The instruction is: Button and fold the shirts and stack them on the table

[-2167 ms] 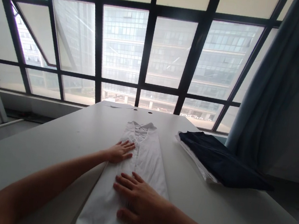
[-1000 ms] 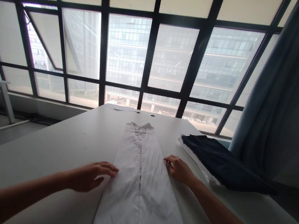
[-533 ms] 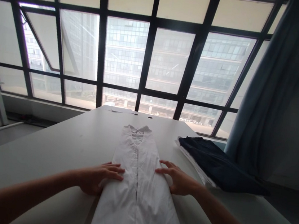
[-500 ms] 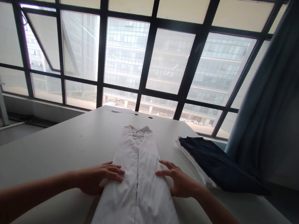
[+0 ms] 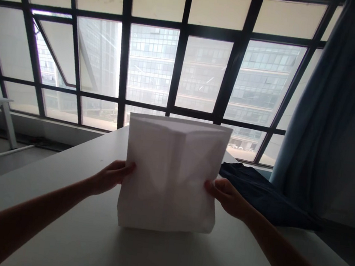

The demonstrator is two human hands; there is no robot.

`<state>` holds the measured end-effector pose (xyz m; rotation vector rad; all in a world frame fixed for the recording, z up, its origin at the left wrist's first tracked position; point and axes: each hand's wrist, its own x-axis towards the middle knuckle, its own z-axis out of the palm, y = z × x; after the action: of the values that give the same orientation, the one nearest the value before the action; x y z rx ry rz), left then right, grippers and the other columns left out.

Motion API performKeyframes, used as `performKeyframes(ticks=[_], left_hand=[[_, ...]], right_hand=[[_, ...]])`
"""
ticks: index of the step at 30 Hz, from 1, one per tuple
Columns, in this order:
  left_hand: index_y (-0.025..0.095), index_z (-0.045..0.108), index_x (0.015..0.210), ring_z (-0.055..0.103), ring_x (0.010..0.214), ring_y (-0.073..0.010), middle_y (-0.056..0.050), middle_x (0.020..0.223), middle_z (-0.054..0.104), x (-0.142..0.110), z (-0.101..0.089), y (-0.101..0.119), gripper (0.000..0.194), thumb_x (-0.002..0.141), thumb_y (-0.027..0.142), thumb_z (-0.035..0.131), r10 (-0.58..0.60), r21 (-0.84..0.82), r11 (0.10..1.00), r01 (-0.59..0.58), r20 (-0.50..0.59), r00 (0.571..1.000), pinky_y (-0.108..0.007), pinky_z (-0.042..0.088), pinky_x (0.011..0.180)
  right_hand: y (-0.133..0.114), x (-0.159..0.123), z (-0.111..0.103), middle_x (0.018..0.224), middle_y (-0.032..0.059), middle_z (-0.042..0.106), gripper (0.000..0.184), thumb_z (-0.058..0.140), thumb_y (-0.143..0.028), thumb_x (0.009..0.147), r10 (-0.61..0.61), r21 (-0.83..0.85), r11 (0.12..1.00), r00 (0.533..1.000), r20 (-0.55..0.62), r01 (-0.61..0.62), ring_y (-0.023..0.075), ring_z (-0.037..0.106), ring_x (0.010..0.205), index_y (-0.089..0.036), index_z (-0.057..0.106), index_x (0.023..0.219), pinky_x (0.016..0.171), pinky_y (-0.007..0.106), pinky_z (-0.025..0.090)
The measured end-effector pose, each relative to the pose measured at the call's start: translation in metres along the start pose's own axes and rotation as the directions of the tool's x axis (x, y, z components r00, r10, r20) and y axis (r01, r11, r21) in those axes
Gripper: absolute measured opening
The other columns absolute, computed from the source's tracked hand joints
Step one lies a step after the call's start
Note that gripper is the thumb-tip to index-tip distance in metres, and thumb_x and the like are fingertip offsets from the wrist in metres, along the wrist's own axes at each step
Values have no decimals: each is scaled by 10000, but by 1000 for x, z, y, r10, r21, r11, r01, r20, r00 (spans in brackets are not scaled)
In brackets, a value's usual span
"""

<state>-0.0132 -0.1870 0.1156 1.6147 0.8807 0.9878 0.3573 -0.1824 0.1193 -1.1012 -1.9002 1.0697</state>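
Note:
A white folded garment (image 5: 170,179) stands raised in front of me as a wide rectangle, a seam or crease running down its middle. My left hand (image 5: 112,177) pinches its left edge, thumb on the near face and fingers behind. On the opposite edge my right hand (image 5: 229,197) grips in the same way, thumb toward me. The cloth's bottom edge hangs low over the white table (image 5: 67,210), with a shadow beneath it; whether it touches I cannot tell. The garment's far side is hidden.
Dark navy folded cloth (image 5: 260,195) lies on the table to the right, partly behind my right hand. A blue curtain (image 5: 311,123) hangs beyond it. Large dark-framed windows (image 5: 151,65) fill the back, and another white table (image 5: 5,114) stands at far left.
The white garment lay long and flat with both hands resting open at its sides. Now it is folded shorter and lifted upright, with both hands closed on its edges.

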Motion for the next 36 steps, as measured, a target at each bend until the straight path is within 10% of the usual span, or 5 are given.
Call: performKeyframes(ticks=[14, 20, 27, 32, 36], left_hand=[[93, 610, 801, 575, 559, -159, -49, 685, 610, 76, -15, -86, 598, 721, 679, 700, -520, 90, 841, 534, -135, 843, -265, 458, 510], [113, 609, 1092, 599, 561, -154, 5, 664, 591, 46, -10, -63, 680, 638, 579, 803, -548, 147, 821, 551, -64, 834, -256, 495, 540], [101, 95, 1543, 587, 485, -151, 17, 679, 626, -5, 15, -74, 1152, 679, 418, 788, -536, 262, 812, 521, -17, 844, -226, 435, 439], [88, 146, 1551, 574, 493, -147, 16, 694, 634, -22, 20, -79, 1103, 685, 386, 761, -431, 437, 790, 430, -103, 896, -225, 417, 448], [92, 466, 1430, 687, 765, -298, -82, 770, 706, -19, 30, -47, 840, 705, 389, 768, -341, 807, 517, 285, -112, 933, -363, 523, 713]], right_hand=[[92, 88, 23, 611, 47, 618, 438, 646, -509, 818, 285, -447, 806, 917, -279, -387, 167, 588, 647, -124, 625, 611, 550, 234, 421], [71, 54, 20, 800, 83, 689, 672, 708, -534, 761, 431, -148, 871, 873, -226, -469, 181, 634, 597, -111, 562, 1263, 509, 271, 519], [59, 5, 24, 777, 50, 686, 865, 747, -416, 749, 485, -119, 866, 874, -37, -486, 136, 592, 537, -91, 370, 1455, 496, 245, 495], [63, -8, 35, 886, 112, 726, 736, 699, -313, 779, 417, -391, 824, 906, -72, -410, 224, 678, 770, -72, 444, 1427, 703, 307, 525], [50, -5, 56, 1108, 205, 695, 658, 642, -288, 815, 253, -725, 628, 956, -152, -281, 323, 652, 1016, -87, 477, 1419, 881, 422, 490]])
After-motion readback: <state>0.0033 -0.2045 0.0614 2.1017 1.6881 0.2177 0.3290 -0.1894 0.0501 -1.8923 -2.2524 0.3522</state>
